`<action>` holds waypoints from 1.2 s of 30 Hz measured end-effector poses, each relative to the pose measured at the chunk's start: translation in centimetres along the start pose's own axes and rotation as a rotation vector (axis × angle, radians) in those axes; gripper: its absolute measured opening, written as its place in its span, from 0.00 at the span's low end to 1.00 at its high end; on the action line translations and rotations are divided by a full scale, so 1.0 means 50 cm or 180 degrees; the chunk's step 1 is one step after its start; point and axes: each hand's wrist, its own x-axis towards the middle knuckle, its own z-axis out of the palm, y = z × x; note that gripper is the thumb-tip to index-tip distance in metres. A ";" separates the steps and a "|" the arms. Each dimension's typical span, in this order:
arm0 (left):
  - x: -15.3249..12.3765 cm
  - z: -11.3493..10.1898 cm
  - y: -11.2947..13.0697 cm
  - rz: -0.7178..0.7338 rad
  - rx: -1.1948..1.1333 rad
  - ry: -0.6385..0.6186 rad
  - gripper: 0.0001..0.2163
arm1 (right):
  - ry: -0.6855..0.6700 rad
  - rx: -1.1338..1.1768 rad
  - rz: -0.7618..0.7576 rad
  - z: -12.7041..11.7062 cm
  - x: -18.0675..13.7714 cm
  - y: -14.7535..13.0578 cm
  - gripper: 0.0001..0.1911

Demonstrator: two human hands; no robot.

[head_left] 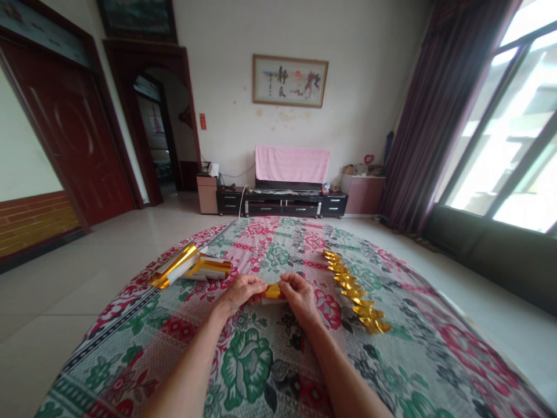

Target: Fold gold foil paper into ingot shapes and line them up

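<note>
Between my two hands is a small piece of gold foil paper (273,292), with a pale strip along its lower edge. My left hand (242,293) pinches its left end, and my right hand (298,295) pinches its right end. The fingertips partly cover the paper, so its exact folds are hidden. To the left lie curled sheets of gold foil paper (176,267) with whitish backs. On the right, several folded gold foil ingots (351,284) stand in a slanting row, apart from my right hand.
A floral cloth (278,235) in green, red and grey covers the round table. Beyond it stand a low black cabinet (282,207) and a pink cloth (292,164) draped over something. Purple curtains (424,116) hang at the right by a window; a red door (69,128) is at left.
</note>
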 end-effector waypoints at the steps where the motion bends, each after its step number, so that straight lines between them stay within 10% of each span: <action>1: 0.000 0.001 0.001 -0.0009 -0.0007 0.0000 0.13 | -0.0003 0.0005 0.0007 0.000 0.000 0.001 0.13; 36: 0.002 0.027 0.003 0.0298 0.0416 -0.0079 0.13 | -0.0243 -0.0273 -0.0109 0.005 -0.005 -0.006 0.12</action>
